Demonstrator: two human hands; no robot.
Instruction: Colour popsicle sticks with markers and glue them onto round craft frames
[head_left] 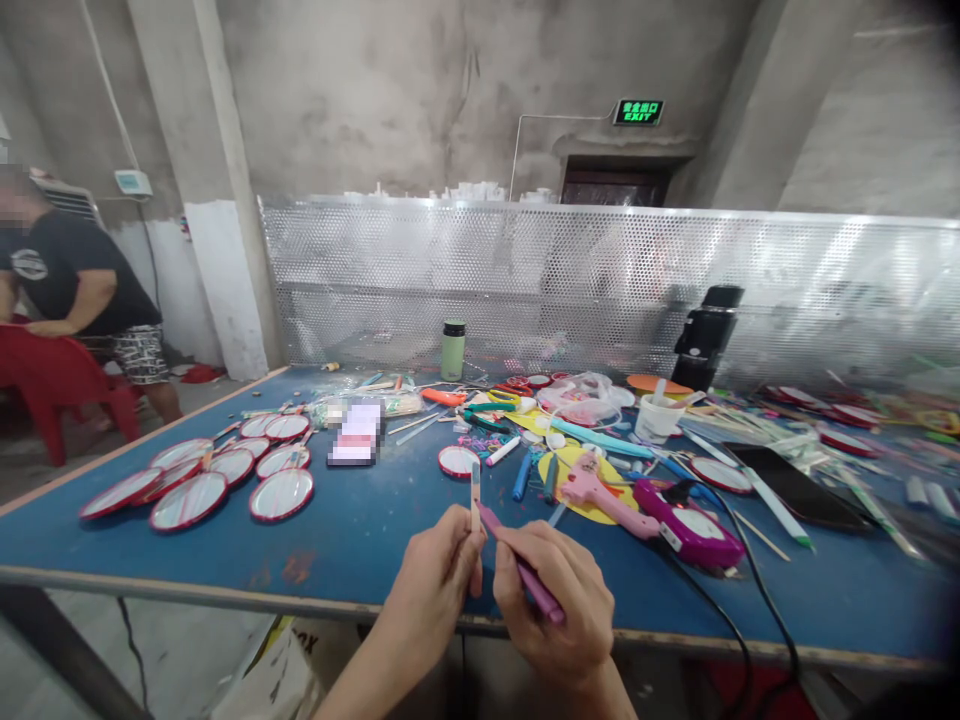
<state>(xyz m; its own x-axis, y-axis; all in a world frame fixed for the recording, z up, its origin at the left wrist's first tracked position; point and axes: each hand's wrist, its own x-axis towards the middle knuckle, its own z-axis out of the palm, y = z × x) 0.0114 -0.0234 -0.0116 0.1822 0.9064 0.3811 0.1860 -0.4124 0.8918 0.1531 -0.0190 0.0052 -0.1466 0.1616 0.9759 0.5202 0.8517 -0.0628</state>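
Observation:
My left hand (444,560) is closed round a flat wooden stick (475,492) held upright above the table's front edge. The stick's upper end looks bluish-grey. A purple marker pen (534,583) is gripped in my right hand (559,590), its tip at the stick's right side; I cannot tell whether it touches. Just behind the stick lies a round white-faced disc with a red rim (456,460); whether the two are joined is unclear. Several similar red-rimmed discs (189,500) lie in a group at the left, some with sticks.
A phone (357,434) lies left of centre, behind it a green bottle (453,352). To the right are a pink glue gun (600,490), a purple power strip (694,530) with cables, a white cup (658,416) and a dark tablet (799,485). A person (82,270) stands far left.

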